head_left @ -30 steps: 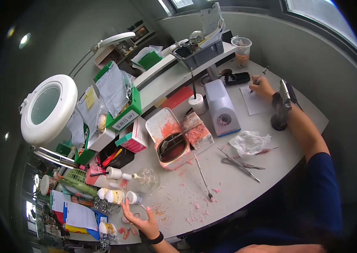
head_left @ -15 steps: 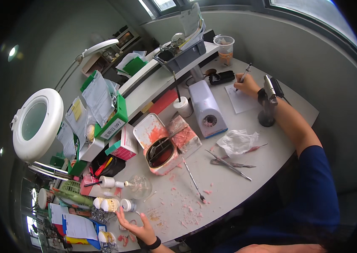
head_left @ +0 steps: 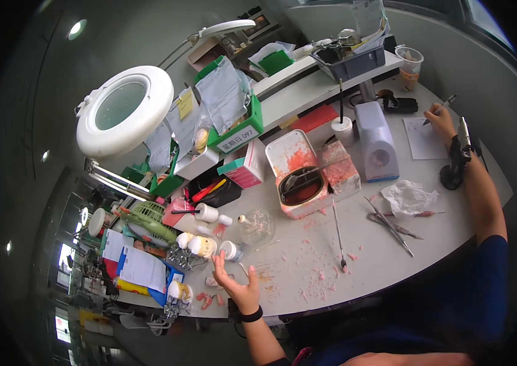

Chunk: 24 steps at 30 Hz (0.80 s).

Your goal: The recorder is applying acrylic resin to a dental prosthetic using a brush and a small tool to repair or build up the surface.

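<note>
Right hand [head_left: 444,122] pinching one pen [head_left: 448,101] in fingers, above one paper sheet [head_left: 426,141] at right side of table [head_left: 380,262]. Pen's tip pointing down-left toward sheet, long axis slanting toward upper right. Left hand [head_left: 243,294] sitting near one white jar [head_left: 232,250], thumb standing apart from fingers.

Grips a slim grey pen [head_left: 444,105] in the bare right hand [head_left: 442,123], over a small white sheet of paper [head_left: 427,144]. Spreads the fingers of the bare left hand [head_left: 243,293] just beside a small round white jar [head_left: 230,249]. Faces a pale grey tabletop [head_left: 380,268] strewn with pink crumbs [head_left: 322,276] and set with a pink-smeared white tin [head_left: 300,210], a boxy lavender machine [head_left: 377,137], two crossed silver metal tools [head_left: 389,226] and a crumpled white tissue [head_left: 409,198].
</note>
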Motion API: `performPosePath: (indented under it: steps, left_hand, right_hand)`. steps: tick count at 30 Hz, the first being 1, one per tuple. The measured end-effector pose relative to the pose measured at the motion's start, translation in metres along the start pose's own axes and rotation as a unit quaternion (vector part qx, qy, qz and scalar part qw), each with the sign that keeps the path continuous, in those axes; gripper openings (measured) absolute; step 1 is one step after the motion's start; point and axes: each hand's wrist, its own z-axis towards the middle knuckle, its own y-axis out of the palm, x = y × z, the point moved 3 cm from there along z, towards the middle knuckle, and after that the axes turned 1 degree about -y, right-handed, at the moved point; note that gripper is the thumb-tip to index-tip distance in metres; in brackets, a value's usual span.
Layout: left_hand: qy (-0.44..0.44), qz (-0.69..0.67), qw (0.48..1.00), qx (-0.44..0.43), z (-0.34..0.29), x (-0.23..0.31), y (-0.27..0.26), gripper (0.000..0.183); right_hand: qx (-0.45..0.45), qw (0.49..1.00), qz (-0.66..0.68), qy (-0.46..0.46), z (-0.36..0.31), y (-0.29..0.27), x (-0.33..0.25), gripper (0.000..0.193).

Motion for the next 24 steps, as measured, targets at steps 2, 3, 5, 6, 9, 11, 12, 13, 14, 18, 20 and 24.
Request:
performPosePath:
  steps: [2,3,5,6,9,11,12,13,14,18,20,24]
  left_hand:
    - [-0.005,-0.004,1.000,-0.016,-0.001,0.001,-0.002,0.075]
    - [0.003,0.001,1.000,-0.011,-0.001,-0.001,-0.006,0.074]
    - [0.016,-0.008,1.000,-0.014,0.003,-0.001,-0.008,0.073]
    - [0.017,-0.007,1.000,-0.007,0.003,0.000,-0.011,0.073]
    - [0.027,0.005,1.000,-0.005,0.000,-0.004,-0.014,0.072]
    - [0.036,0.015,0.999,-0.011,0.000,-0.003,-0.014,0.074]
    - [0.041,-0.001,0.999,-0.019,0.000,-0.002,-0.013,0.074]
    - [0.039,0.007,0.999,-0.013,0.000,-0.001,-0.014,0.073]
    - [0.035,0.021,0.999,-0.006,0.000,-0.002,-0.016,0.072]
    - [0.040,0.010,0.999,-0.017,0.000,0.003,-0.011,0.070]
    - [0.028,0.023,0.999,-0.013,0.000,0.003,-0.014,0.071]
    - [0.038,0.019,0.999,-0.017,0.000,0.006,-0.012,0.070]
  right_hand:
    - [-0.019,0.999,0.040,0.032,-0.002,0.000,0.001,0.023]
    - [-0.027,0.997,0.063,0.037,-0.005,0.004,-0.002,0.025]
    - [-0.051,0.998,0.024,0.042,-0.004,0.016,-0.003,0.026]
    - [-0.049,0.999,0.011,0.019,-0.005,0.021,-0.007,0.026]
    - [-0.018,0.999,-0.004,-0.050,-0.014,0.026,-0.028,0.024]
    - [0.007,0.999,-0.026,-0.040,-0.013,0.020,-0.023,0.022]
    - [0.004,0.999,-0.035,-0.009,-0.009,0.019,-0.011,0.021]
    - [-0.002,0.999,-0.041,0.022,-0.006,0.017,-0.003,0.021]
    - [-0.006,0.998,-0.057,0.026,-0.009,0.020,-0.012,0.021]
    - [0.009,0.993,-0.117,0.032,-0.012,0.013,-0.018,0.024]
    - [0.003,0.992,-0.117,0.039,-0.015,0.014,-0.027,0.024]
    - [-0.018,0.990,-0.120,0.069,-0.021,0.011,-0.045,0.025]
